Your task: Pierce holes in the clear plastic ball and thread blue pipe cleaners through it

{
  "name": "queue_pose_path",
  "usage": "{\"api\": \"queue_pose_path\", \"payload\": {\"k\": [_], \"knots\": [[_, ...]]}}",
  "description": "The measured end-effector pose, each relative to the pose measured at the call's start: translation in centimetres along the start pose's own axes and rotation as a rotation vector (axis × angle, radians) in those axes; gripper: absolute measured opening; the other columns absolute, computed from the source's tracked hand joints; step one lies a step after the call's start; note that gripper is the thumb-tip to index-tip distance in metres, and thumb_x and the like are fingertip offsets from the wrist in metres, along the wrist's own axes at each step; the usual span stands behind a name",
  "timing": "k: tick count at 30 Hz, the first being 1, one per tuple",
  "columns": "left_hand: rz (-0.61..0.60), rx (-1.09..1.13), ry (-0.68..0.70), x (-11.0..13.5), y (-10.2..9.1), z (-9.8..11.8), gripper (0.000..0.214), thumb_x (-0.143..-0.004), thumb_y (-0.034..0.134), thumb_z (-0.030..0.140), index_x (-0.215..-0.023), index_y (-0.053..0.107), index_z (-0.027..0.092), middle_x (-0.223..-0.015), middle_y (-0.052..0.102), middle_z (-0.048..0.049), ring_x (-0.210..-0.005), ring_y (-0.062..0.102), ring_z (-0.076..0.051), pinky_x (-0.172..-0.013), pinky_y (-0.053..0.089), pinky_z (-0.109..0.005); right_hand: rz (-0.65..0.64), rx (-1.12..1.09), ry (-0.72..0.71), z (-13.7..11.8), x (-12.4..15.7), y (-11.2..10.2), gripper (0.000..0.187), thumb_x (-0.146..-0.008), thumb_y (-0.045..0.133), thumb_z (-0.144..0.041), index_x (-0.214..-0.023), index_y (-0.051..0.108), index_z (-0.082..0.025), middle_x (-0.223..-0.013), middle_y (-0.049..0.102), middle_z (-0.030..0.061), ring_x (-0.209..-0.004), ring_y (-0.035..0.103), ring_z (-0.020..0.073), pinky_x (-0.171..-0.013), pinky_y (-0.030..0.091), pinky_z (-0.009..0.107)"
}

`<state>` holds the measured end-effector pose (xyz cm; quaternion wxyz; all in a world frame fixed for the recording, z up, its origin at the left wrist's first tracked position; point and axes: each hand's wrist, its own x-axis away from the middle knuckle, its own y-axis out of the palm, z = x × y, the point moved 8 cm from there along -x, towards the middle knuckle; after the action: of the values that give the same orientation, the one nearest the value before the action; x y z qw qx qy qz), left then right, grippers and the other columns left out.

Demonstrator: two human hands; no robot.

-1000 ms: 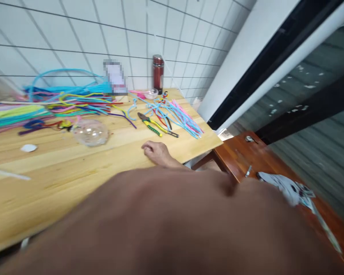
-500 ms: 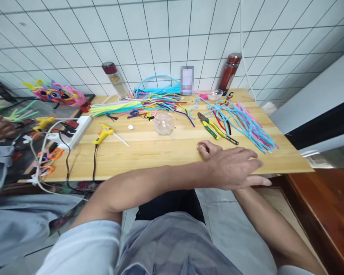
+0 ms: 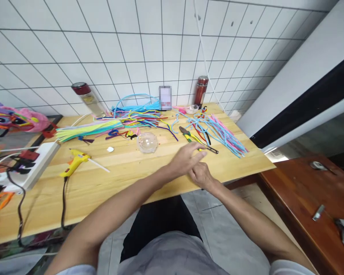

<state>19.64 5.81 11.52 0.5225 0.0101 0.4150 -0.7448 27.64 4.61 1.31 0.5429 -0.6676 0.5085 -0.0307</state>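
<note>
Two bare hands meet near the front edge of the wooden table [image 3: 103,187], the left hand [image 3: 186,157] lying partly over the right hand [image 3: 202,175]. From where I stand, the left has its fingers stretched forward and the thumb apart, with nothing visible in its grasp. The right is loosely curled, knuckles up — I cannot tell whether anything is inside it.

Nearest to them are the pliers [image 3: 185,131], flat on the boards just beyond the left hand, dark head pointing away towards the wall. The fingers hide part of the handles from me, and I can't say whether they touch. A slotted metal tip [image 3: 212,150] shows on the other side of those fingers.

To the right of the pliers lies a loose spread of blue and pink fuzzy stems [image 3: 229,136]. Left of the hands sits a clear ball [image 3: 147,143], then a small white disc [image 3: 110,149] and a yellow glue gun [image 3: 75,163] with a white stick poking from its back. Along the tiled wall, a red flask [image 3: 201,93] stands upright — and a heap of many-coloured stems [image 3: 88,130] lies to its left.
</note>
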Motion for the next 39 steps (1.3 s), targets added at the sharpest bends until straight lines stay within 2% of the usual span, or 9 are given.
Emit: {"api": "queue_pose_path", "payload": {"k": [6, 9, 13, 16, 21, 24, 27, 34, 39], "knots": [[0.297, -0.399, -0.181, 4.8, -12.7, -8.5, 0.040, -0.091, 0.068, 0.041, -0.125, 0.064, 0.018, -0.145, 0.059, -0.0197, -0.143, 0.050, -0.039, -0.123, 0.034, -0.064, 0.011, -0.045, -0.026, -1.0, 0.0, -0.8, 0.035, -0.110, 0.039, -0.033, -0.096, 0.069, -0.022, -0.080, 0.075, 0.0032, -0.071, 0.069, 0.0145, -0.070, 0.049, 0.027], [0.260, -0.521, -0.355, 5.6, -15.2, -12.7, 0.075, -0.081, 0.078, 0.051, -0.142, 0.054, 0.016, -0.161, 0.043, -0.0224, -0.152, 0.037, -0.046, -0.123, 0.033, -0.066, -0.014, -0.069, -0.008, -1.3, -0.6, -0.4, 0.034, -0.108, 0.044, -0.035, -0.086, 0.067, -0.023, -0.075, 0.073, 0.0029, -0.069, 0.067, 0.0149, -0.068, 0.046, 0.028], [0.055, -0.383, -0.564, 5.6, -13.9, -16.5, 0.077, -0.083, 0.070, 0.062, -0.142, 0.055, 0.015, -0.149, 0.058, -0.0209, -0.139, 0.055, -0.042, -0.116, 0.045, -0.060, -0.033, -0.115, 0.070, -0.9, -1.0, -0.3, 0.033, -0.107, 0.046, -0.036, -0.086, 0.068, -0.023, -0.078, 0.074, 0.0039, -0.072, 0.067, 0.0159, -0.069, 0.046, 0.029], [0.054, -0.323, -0.594, 5.8, -13.5, -16.5, 0.077, -0.081, 0.070, 0.066, -0.139, 0.057, 0.016, -0.138, 0.065, -0.0183, -0.129, 0.063, -0.039, -0.112, 0.049, -0.057, -0.028, -0.168, 0.166, -0.5, -1.2, -0.7, 0.033, -0.106, 0.047, -0.039, -0.085, 0.067, -0.023, -0.078, 0.073, 0.0039, -0.073, 0.067, 0.0163, -0.070, 0.047, 0.029], [0.291, -0.247, -0.370, 6.9, -14.2, -12.6, 0.087, -0.076, 0.081, 0.060, -0.146, 0.045, 0.023, -0.144, 0.054, -0.0151, -0.134, 0.057, -0.035, -0.116, 0.048, -0.057, -0.023, -0.422, 0.371, -0.5, -4.3, 0.1, 0.036, -0.105, 0.048, -0.053, -0.119, 0.063, -0.024, -0.110, 0.076, 0.0072, -0.089, 0.072, 0.0171, -0.075, 0.056, 0.030], [0.344, -0.288, -0.155, 7.9, -13.3, -10.1, 0.086, -0.076, 0.085, 0.051, -0.146, 0.043, 0.026, -0.147, 0.050, -0.0143, -0.144, 0.048, -0.035, -0.119, 0.046, -0.057, -0.109, -1.011, 0.575, -1.5, -7.0, 3.6, 0.063, -0.091, 0.062, -0.071, -0.136, 0.054, -0.027, -0.142, 0.064, 0.0114, -0.110, 0.072, 0.0231, -0.084, 0.062, 0.037], [0.322, -0.278, -0.068, 9.0, -11.7, -9.7, 0.082, -0.079, 0.085, 0.045, -0.146, 0.041, 0.025, -0.146, 0.051, -0.0160, -0.142, 0.051, -0.034, -0.114, 0.051, -0.055, -0.181, -1.245, 0.656, -3.0, -9.0, 6.7, 0.072, -0.083, 0.069, -0.076, -0.135, 0.058, -0.028, -0.142, 0.064, 0.0086, -0.120, 0.068, 0.0271, -0.089, 0.062, 0.040], [0.284, -0.287, -0.185, 11.4, -10.5, -12.9, 0.093, -0.079, 0.085, 0.045, -0.152, 0.034, 0.021, -0.146, 0.055, -0.0180, -0.137, 0.055, -0.036, -0.113, 0.051, -0.057, -0.112, -0.725, 0.540, -3.4, -9.9, 7.8, 0.079, -0.078, 0.080, -0.062, -0.146, 0.055, -0.030, -0.149, 0.061, 0.0095, -0.133, 0.061, 0.0291, -0.110, 0.051, 0.047], [0.353, -0.261, -0.186, 12.8, -11.2, -13.4, 0.083, -0.082, 0.081, 0.047, -0.149, 0.039, 0.022, -0.143, 0.055, -0.0162, -0.136, 0.055, -0.036, -0.112, 0.052, -0.058, -0.052, -0.410, 0.480, 0.8, -10.5, 2.0, 0.038, -0.084, 0.077, -0.050, -0.121, 0.072, -0.040, -0.127, 0.074, -0.0004, -0.121, 0.068, 0.0266, -0.107, 0.054, 0.047]]}}
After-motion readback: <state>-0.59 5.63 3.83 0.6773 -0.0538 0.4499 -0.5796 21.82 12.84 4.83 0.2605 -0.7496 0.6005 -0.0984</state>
